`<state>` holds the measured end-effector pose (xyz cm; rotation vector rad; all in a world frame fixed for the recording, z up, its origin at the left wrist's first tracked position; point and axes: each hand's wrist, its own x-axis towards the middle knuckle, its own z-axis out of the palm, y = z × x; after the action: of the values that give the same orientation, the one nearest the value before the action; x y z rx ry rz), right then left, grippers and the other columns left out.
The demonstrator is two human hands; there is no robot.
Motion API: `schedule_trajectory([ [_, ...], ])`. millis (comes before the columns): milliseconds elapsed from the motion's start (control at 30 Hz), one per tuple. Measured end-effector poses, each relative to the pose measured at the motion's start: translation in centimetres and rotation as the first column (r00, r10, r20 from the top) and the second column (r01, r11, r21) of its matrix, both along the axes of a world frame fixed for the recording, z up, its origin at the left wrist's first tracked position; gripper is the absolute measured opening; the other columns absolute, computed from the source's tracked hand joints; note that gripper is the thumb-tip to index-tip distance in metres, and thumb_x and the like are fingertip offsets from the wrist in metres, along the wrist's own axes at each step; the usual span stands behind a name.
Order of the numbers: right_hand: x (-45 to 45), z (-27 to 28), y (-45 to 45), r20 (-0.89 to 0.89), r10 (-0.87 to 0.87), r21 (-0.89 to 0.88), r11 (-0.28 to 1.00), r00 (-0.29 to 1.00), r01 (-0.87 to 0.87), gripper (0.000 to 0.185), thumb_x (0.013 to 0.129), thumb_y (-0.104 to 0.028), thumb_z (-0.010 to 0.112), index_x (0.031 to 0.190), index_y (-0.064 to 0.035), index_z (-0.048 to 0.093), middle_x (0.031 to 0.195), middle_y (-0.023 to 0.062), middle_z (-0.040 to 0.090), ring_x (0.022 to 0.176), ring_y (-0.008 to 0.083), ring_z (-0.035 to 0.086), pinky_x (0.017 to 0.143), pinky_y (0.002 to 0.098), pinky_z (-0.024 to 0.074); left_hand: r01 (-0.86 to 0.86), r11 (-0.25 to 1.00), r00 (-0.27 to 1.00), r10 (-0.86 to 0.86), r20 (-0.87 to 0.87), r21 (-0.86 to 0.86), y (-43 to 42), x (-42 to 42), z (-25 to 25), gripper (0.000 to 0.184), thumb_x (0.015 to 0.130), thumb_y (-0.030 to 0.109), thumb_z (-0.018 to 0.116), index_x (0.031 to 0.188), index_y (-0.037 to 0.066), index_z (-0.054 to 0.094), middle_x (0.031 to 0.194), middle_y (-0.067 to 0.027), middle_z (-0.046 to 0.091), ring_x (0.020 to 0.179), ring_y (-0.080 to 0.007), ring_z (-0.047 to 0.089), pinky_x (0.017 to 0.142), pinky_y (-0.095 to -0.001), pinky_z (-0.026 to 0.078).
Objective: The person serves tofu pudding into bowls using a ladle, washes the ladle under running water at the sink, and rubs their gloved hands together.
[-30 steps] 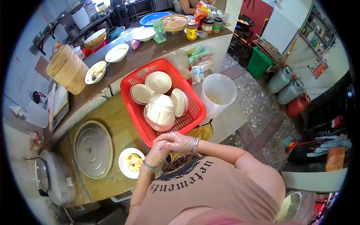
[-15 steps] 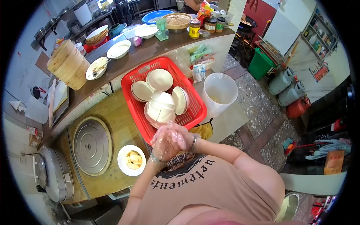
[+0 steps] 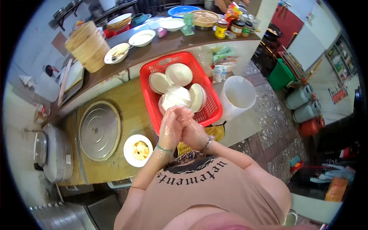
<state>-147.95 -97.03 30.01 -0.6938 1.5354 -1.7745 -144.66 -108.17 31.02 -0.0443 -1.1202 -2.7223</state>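
My left hand (image 3: 170,128) and my right hand (image 3: 193,133) both wear clear plastic gloves. They are brought together in front of my chest, fingers closed and curled, with the fingertips meeting. Whatever lies between the palms, if anything, is hidden. Just beyond the fingertips stands a red plastic basket (image 3: 213,119) holding several white bowls (image 3: 179,74). Below and to the left of my left hand, a white bowl (image 3: 129,155) with pale yellow pieces rests on the wooden table (image 3: 132,111).
A round metal lid (image 3: 99,128) lies on the table at left. Right of the basket is a translucent bucket (image 3: 239,96). The counter behind carries bamboo steamers (image 3: 89,50), dishes and jars (image 3: 221,30). A yellow cloth (image 3: 214,133) hangs near my right hand.
The view has shifted, so the surroundings sit further right. My hands have gone from clasped over each other to cupped side by side, with the fingers pointing toward the basket.
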Motion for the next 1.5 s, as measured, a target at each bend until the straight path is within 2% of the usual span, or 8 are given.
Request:
schedule_trajectory([
  [167, 0.1, -3.1, -0.9, 0.632, 0.062, -0.213, 0.972, 0.772, 0.096, 0.027, 0.095, -0.017, 0.037, 0.112, -0.0068, 0.055, 0.109, 0.0052, 0.058, 0.096, 0.0176, 0.054, 0.077, 0.0323, 0.0445, -0.142, 0.922, 0.945, 0.235, 0.229, -0.360, 1.0, 0.3, 0.9, 0.024, 0.097, 0.020, 0.044, 0.113, 0.004, 0.051, 0.101, -0.0092, 0.060, 0.094, -0.0169, 0.057, 0.083, -0.0286, 0.046],
  [300, 1.2, -4.4, -1.4, -0.759, -0.144, -0.147, 0.988, 0.635, 0.048, 0.037, 0.093, -0.019, 0.045, 0.127, -0.0048, 0.044, 0.107, 0.0070, 0.056, 0.099, 0.0178, 0.052, 0.084, 0.0307, 0.0431, -0.374, 0.783, 0.921, 0.379, -0.096, -0.498, 1.6, -1.7, -0.6, 0.018, 0.095, 0.010, 0.047, 0.110, 0.002, 0.052, 0.099, -0.0092, 0.059, 0.092, -0.0137, 0.055, 0.085, -0.0280, 0.044],
  [400, 1.1, -2.1, -1.5, 0.441, 0.202, -0.356, 0.934, 0.875, -0.036, 0.062, 0.082, -0.007, 0.057, 0.137, -0.0007, 0.028, 0.125, 0.0095, 0.044, 0.113, 0.0204, 0.048, 0.099, 0.0347, 0.0386, -0.462, 0.659, 0.882, 0.413, -0.227, -0.594, 1.2, -2.9, -0.2, 0.019, 0.093, 0.006, 0.048, 0.111, 0.001, 0.052, 0.098, -0.0101, 0.059, 0.093, -0.0161, 0.056, 0.088, -0.0301, 0.044],
  [567, 0.9, -6.6, 0.1, 0.488, 0.258, -0.341, 0.936, 0.834, -0.090, 0.055, 0.086, -0.008, 0.056, 0.135, -0.0010, 0.032, 0.124, 0.0099, 0.049, 0.114, 0.0194, 0.048, 0.099, 0.0337, 0.0388, -0.544, 0.270, 0.791, 0.480, -0.379, -0.794, 1.3, -4.0, -0.9, 0.016, 0.090, 0.007, 0.053, 0.102, -0.001, 0.059, 0.098, -0.0148, 0.062, 0.089, -0.0251, 0.062, 0.084, -0.0345, 0.046],
  [633, 0.4, -8.8, 1.2, -0.186, 0.306, 0.039, 0.952, 0.934, -0.304, 0.048, 0.089, -0.013, 0.057, 0.131, -0.0003, 0.037, 0.125, 0.0110, 0.050, 0.115, 0.0180, 0.048, 0.099, 0.0328, 0.0394, -0.586, 0.236, 0.771, 0.459, -0.443, -0.775, 2.0, -3.5, 0.5, 0.016, 0.090, 0.009, 0.053, 0.102, 0.000, 0.059, 0.099, -0.0161, 0.061, 0.093, -0.0273, 0.060, 0.083, -0.0350, 0.046],
  [900, -0.1, -5.8, 3.1, 0.138, 0.715, 0.441, 0.575, 0.685, -0.689, 0.027, 0.090, -0.026, 0.055, 0.091, 0.0009, 0.057, 0.074, 0.0070, 0.060, 0.066, 0.0146, 0.057, 0.061, 0.0286, 0.0478, -0.428, 0.576, 0.802, 0.597, 0.001, -0.697, 3.1, 0.9, -6.8, 0.016, 0.089, 0.012, 0.054, 0.099, 0.002, 0.061, 0.088, -0.0102, 0.063, 0.084, -0.0178, 0.060, 0.078, -0.0298, 0.048],
  [1233, 3.4, -9.2, -3.1, 0.305, 0.510, 0.486, 0.643, 0.804, -0.592, 0.023, 0.093, -0.022, 0.052, 0.107, -0.0034, 0.056, 0.082, 0.0015, 0.060, 0.067, 0.0084, 0.056, 0.063, 0.0215, 0.0482, -0.357, 0.069, 0.285, 0.958, -0.038, -0.932, -8.6, 15.2, -13.5, 0.039, 0.088, 0.020, 0.055, 0.120, -0.002, 0.051, 0.114, -0.0179, 0.057, 0.107, -0.0280, 0.055, 0.095, -0.0369, 0.041],
  [1500, 8.4, -17.4, -11.8, 0.814, 0.067, 0.189, 0.908, 0.576, -0.373, 0.048, 0.088, -0.025, 0.062, 0.128, -0.0113, 0.039, 0.113, 0.0046, 0.053, 0.101, 0.0214, 0.053, 0.081, 0.0427, 0.0492, -0.373, 0.875, 0.471, 0.464, 0.751, -0.307, -20.6, 22.5, -18.8, 0.079, 0.089, 0.052, 0.050, 0.144, 0.006, 0.019, 0.144, -0.0153, 0.032, 0.131, -0.0284, 0.033, 0.107, -0.0489, 0.028],
])
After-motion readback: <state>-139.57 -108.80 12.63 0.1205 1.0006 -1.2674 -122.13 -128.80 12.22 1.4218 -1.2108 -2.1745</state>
